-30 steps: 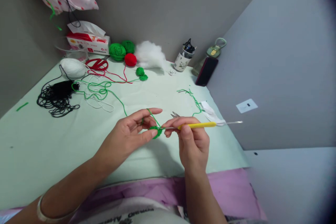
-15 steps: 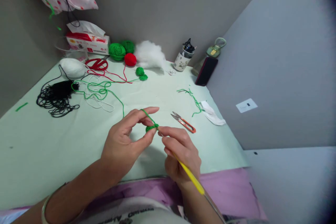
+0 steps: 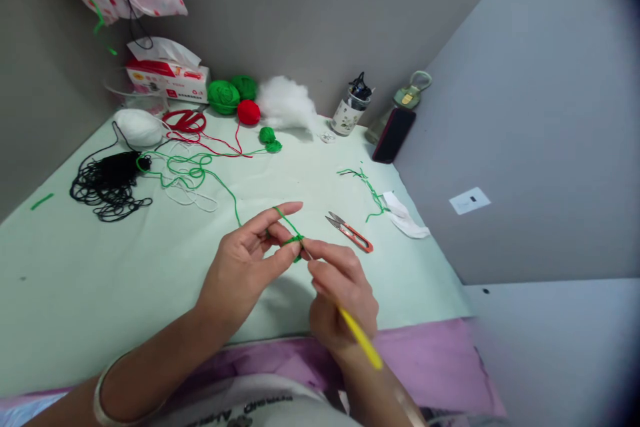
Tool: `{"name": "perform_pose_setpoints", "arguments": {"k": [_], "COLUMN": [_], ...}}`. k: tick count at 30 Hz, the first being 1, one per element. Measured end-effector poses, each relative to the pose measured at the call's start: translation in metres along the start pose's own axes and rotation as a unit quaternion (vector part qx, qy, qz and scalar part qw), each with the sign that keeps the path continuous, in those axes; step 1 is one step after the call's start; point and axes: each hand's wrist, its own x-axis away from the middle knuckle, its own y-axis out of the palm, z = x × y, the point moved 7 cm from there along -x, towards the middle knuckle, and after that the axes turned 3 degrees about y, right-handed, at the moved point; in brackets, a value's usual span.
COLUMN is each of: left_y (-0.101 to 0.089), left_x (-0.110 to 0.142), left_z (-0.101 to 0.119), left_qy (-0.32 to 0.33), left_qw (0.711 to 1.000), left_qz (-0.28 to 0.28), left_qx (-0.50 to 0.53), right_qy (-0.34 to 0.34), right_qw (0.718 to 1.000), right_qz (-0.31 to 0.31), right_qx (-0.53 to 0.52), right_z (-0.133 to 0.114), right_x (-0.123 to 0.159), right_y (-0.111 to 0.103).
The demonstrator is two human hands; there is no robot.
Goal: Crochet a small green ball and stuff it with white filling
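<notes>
My left hand (image 3: 245, 263) pinches a small green crochet piece (image 3: 294, 241) between thumb and fingers, with green yarn (image 3: 220, 180) running over the outstretched index finger and back across the table. My right hand (image 3: 343, 293) is closed round a crochet hook with a yellow handle (image 3: 361, 339); the handle points back toward me and the metal tip meets the green piece. Both hands hover just above the pale green table (image 3: 75, 280).
Orange thread snips (image 3: 350, 232) lie right of my hands. Farther back are black yarn (image 3: 107, 183), white yarn (image 3: 137, 128), red scissors (image 3: 186, 121), green yarn balls (image 3: 223, 97), a red ball (image 3: 248, 113), stuffing (image 3: 286, 105), a tissue box (image 3: 167, 79), a jar (image 3: 348, 113) and a phone (image 3: 393, 135).
A second ago the hook lay level, its handle pointing right. It has swung so the handle points toward me, uncovering the snips. The left hand has held its place.
</notes>
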Motion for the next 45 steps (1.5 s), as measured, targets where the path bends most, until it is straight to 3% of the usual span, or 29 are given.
{"name": "perform_pose_setpoints", "arguments": {"k": [2,4,6,8,10,12,17,21,26,29,35,40,45], "left_y": [-0.001,-0.004,-0.007,-0.008,-0.008,-0.008,-0.01,-0.012,-0.011,-0.004,0.0,0.002,-0.003], "left_x": [0.0,-0.002,-0.003,-0.004,-0.004,-0.004,-0.005,-0.006,-0.006,-0.004,-0.002,-0.001,-0.004], "left_z": [0.0,0.002,0.004,0.003,-0.001,-0.002,0.006,0.008,0.006,0.003,0.0,-0.012,-0.002], "left_qy": [-0.001,0.006,0.011,0.004,-0.008,-0.009,0.015,0.02,0.003,-0.028,-0.033,-0.114,-0.054], "left_qw": [1.0,1.0,1.0,1.0,1.0,1.0,0.998,0.995,0.995,0.998,0.999,0.985,0.996], "left_qz": [-0.009,-0.004,0.006,0.01,0.007,0.008,0.025,0.023,0.004,-0.012,-0.014,-0.068,-0.069], "left_qx": [0.009,-0.007,-0.026,-0.024,-0.008,-0.002,-0.064,-0.1,-0.095,-0.053,0.015,0.113,0.024], "right_qy": [0.088,0.19,0.244,0.22,0.133,0.074,0.165,0.177,0.104,0.038,-0.047,0.007,0.128], "right_qw": [0.992,0.963,0.938,0.954,0.984,0.996,0.979,0.978,0.992,0.998,0.985,0.998,0.989], "right_qz": [0.03,0.038,0.033,0.028,0.024,0.011,0.014,0.016,-0.019,-0.045,-0.027,-0.035,0.003], "right_qx": [-0.089,-0.19,-0.242,-0.203,-0.114,-0.058,-0.122,-0.108,-0.066,0.027,0.163,0.049,-0.069], "right_z": [0.014,0.031,0.039,0.036,0.022,0.012,0.024,0.026,0.016,0.007,-0.002,0.005,0.014], "right_x": [-0.005,-0.008,-0.008,-0.008,-0.008,-0.007,-0.01,-0.016,-0.013,-0.005,0.009,-0.003,-0.014], "right_y": [-0.001,0.004,0.008,0.007,0.003,0.002,0.001,0.0,0.0,0.003,0.008,0.002,-0.014]}}
